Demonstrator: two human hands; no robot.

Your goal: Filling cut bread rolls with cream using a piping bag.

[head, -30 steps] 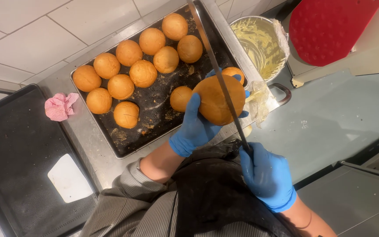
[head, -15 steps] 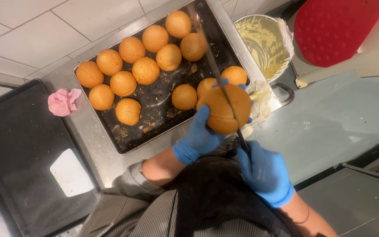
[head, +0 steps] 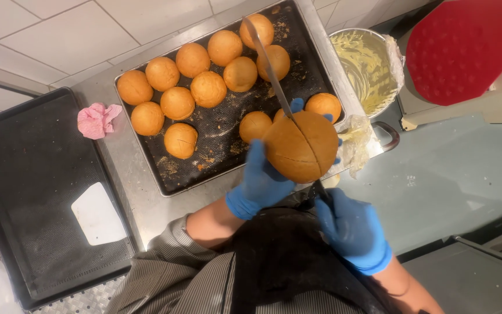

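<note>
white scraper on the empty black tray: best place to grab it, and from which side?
Probably by a long straight edge of the white scraper, pinched from above. It lies flat on the black tray with no handle, so a finger must slide under an edge; open tray surface surrounds it on every side.

A round golden-brown bun [head: 300,146] is sitting raised above the tray's five o'clock corner, its top already showing one cut line. A long thin knife [head: 274,75] is lying across it, the blade pointing toward eleven o'clock over the tray and the handle trailing toward five o'clock.
</note>
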